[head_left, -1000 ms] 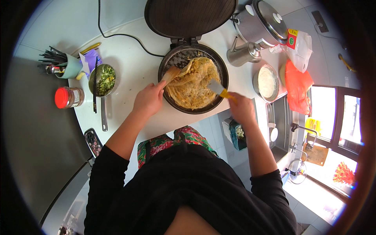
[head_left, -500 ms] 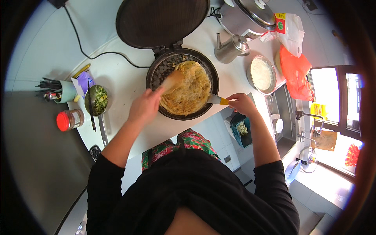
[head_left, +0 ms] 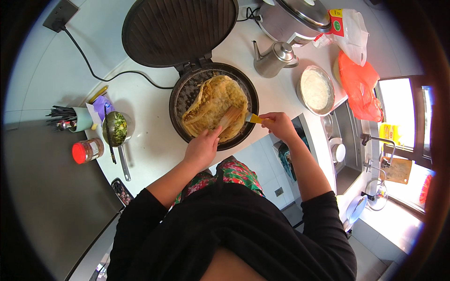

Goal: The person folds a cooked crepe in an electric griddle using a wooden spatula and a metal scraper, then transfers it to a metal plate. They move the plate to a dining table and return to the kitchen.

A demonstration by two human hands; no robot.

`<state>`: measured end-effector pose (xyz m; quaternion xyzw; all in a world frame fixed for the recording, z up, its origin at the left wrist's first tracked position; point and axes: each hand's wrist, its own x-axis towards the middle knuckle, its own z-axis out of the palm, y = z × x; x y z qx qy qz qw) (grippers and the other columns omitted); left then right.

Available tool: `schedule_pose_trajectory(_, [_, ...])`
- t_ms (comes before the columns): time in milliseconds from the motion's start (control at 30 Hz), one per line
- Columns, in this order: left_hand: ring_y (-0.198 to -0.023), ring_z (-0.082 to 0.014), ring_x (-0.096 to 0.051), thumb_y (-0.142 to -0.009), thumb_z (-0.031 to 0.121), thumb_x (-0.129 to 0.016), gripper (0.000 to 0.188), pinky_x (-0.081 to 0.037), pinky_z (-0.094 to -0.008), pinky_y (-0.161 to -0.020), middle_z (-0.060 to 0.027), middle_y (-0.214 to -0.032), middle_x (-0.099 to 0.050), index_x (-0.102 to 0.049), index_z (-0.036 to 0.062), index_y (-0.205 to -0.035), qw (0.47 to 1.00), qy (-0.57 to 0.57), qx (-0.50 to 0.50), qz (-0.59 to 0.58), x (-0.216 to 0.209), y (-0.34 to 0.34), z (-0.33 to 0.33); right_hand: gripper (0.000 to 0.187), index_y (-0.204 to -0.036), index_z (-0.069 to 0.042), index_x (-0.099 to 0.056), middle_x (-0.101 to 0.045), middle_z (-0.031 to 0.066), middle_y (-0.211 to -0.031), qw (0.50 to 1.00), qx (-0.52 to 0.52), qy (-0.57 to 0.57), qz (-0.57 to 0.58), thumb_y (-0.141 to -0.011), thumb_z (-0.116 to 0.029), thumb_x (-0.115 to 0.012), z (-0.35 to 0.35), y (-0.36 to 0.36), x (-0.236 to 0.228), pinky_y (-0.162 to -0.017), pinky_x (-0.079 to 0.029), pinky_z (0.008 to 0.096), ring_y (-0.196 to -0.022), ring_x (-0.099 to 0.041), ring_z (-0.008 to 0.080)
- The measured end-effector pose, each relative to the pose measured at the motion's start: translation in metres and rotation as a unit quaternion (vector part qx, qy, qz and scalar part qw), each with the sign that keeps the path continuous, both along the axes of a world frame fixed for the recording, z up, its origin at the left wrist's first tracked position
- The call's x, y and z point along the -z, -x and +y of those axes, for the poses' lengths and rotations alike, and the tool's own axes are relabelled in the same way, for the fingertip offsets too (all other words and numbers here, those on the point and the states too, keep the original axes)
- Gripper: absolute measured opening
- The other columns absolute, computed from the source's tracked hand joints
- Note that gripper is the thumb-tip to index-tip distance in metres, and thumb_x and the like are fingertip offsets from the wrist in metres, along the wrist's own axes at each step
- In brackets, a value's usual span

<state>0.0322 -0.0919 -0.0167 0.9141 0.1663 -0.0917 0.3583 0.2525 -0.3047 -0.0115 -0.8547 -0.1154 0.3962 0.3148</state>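
Note:
A browned flatbread lies in the round black griddle, its left side creased and partly doubled over. My left hand is closed around a wooden spatula, whose wide end rests on the bread's lower right part. From the right, my right hand grips the yellow handle of a scraper. The scraper's blade reaches the bread's right edge, and how far it goes beneath is hidden. Behind the pan, the ridged griddle lid stands raised on its hinge.
On the left are a saucepan of chopped greens with chopsticks across it, a red-lidded jar and a utensil cup. A metal kettle, a bowl of pale batter or dough, a cooker and a sink are rightward.
My left hand has come nearer and to the right, carrying the wooden spatula to the bread's lower right. The bread has shifted and its left side is creased. My right hand moved slightly left.

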Motion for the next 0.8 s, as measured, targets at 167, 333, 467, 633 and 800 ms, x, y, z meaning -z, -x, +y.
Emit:
schedule_pose_trajectory(167, [-0.090, -0.0430, -0.064, -0.101, 0.022, -0.050, 0.044, -0.053, -0.0512, -0.078, -0.0228, -0.105, -0.061, -0.049, 0.0130, -0.144, 0.998, 0.012, -0.058, -0.005, 0.005, -0.016, -0.016, 0.027, -0.108, -0.013, -0.078, -0.068, 0.0047, -0.071, 0.994, -0.100, 0.012, -0.048, -0.085, -0.022, -0.068, 0.031, -0.048, -0.013, -0.056, -0.051, 0.0302, -0.055, -0.061, 0.0132])
schedule_pose_trajectory(333, [-0.088, -0.0447, -0.063, -0.100, 0.022, -0.051, 0.053, -0.053, -0.0525, -0.076, -0.0257, -0.108, -0.057, -0.036, 0.0103, -0.150, 0.995, 0.015, -0.091, 0.025, 0.012, -0.027, -0.032, 0.027, -0.103, -0.018, -0.079, -0.073, 0.0099, -0.083, 0.937, -0.306, 0.013, -0.168, -0.078, -0.027, -0.072, 0.085, -0.099, -0.030, -0.070, -0.055, 0.0369, -0.074, -0.069, 0.0253])
schedule_pose_trajectory(467, [-0.080, -0.0426, -0.065, -0.100, 0.021, -0.051, 0.057, -0.055, -0.0525, -0.069, -0.0240, -0.104, -0.057, -0.031, 0.0068, -0.151, 0.994, 0.006, -0.106, -0.004, 0.015, -0.037, -0.038, 0.027, -0.100, -0.018, -0.080, -0.074, 0.0114, -0.089, 0.882, -0.421, 0.020, -0.211, -0.076, -0.027, -0.072, 0.122, -0.125, -0.036, -0.076, -0.055, 0.0387, -0.083, -0.070, 0.0286])
schedule_pose_trajectory(633, [-0.082, -0.0419, -0.064, -0.099, 0.019, -0.054, 0.056, -0.054, -0.0518, -0.070, -0.0228, -0.103, -0.057, -0.034, 0.0099, -0.150, 0.993, 0.033, -0.088, -0.072, 0.005, -0.022, -0.018, 0.025, -0.099, -0.015, -0.079, -0.074, 0.0126, -0.093, 0.856, -0.443, 0.086, -0.254, -0.078, -0.024, -0.069, 0.121, -0.135, -0.055, -0.078, -0.055, 0.0402, -0.087, -0.070, 0.0304])
schedule_pose_trajectory(800, [-0.088, -0.0415, -0.063, -0.099, 0.018, -0.053, 0.053, -0.053, -0.0516, -0.074, -0.0217, -0.103, -0.058, -0.039, 0.0135, -0.149, 0.982, -0.007, -0.133, -0.137, -0.022, 0.054, 0.050, 0.025, -0.101, -0.014, -0.078, -0.073, 0.0147, -0.094, 0.896, -0.309, 0.084, -0.309, -0.081, -0.024, -0.068, 0.083, -0.099, -0.093, -0.082, -0.055, 0.0426, -0.086, -0.070, 0.0326])
